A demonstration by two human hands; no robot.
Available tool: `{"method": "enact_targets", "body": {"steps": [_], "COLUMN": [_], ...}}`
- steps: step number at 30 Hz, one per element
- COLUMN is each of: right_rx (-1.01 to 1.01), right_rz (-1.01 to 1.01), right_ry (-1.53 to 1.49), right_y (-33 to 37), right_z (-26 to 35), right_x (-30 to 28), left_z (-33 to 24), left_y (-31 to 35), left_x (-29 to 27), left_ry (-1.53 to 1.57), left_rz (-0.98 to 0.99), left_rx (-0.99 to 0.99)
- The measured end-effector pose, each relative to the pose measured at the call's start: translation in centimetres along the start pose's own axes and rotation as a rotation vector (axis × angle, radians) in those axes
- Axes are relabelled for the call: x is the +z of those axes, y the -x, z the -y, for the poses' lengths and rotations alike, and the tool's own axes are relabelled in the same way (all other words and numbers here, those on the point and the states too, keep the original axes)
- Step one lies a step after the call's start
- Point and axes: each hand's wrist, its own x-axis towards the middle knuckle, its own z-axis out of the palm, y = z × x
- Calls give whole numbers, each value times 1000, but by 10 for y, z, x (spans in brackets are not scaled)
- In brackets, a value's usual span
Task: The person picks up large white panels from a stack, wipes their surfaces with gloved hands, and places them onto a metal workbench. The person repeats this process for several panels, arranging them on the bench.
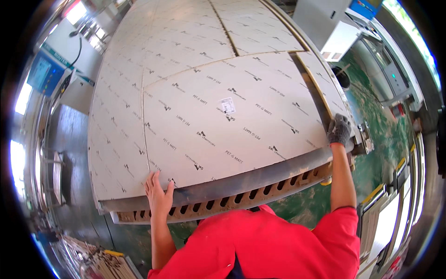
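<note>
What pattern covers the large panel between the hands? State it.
The large panel is pale with repeated slanted dark print, best in the head view.

Over on the left I make out a blue-and-white machine cabinet point(51, 69) with a black cable point(80, 50) curving beside it. Bright windows point(18, 160) glare along that side, above grey flooring point(72, 139). At far right I see a white cabinet point(318, 21) and a blue box point(364, 8); nearer, a grey metal console point(385, 67) shows a green light, above green floor point(371, 139). Pale panels point(386, 225) stand near right, and I find narrow strips point(100, 267) piled near left.
</note>
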Motion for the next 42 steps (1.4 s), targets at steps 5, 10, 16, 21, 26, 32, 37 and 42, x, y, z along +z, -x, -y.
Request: {"method": "enact_targets", "body": {"steps": [5,10,16,21,26,32,37,42], "right_rx": [-125,-150,-46,-87,-45,-94,-192,-112], "right_rz": [38,16,47,18,-13,5,52,96], "right_ry": [-139,-86,-123,-219,-287,-333,-246,-407], "right_y": [37,49,67,84,92,78,76,80], "right_z": [60,68,64,51,40,5,6,-18], "right_x": [1,2,-12,-22,-14,-9,-17,-4], "left_z": [-12,-15,-7,-5,-12,2,-8,-18], "left_y": [-1,7,4,4,-11,-44,-42,-38], "left_x": [-1,13,-10,1,-25,13,11,4], "left_ry": [-6,-137,-99,-95,-13,138,204,303], "left_rz": [-14,38,140,68,133,-84,-135,-41], "left_rx": [-37,-33,43,83,20,-153,-269,-379]}}
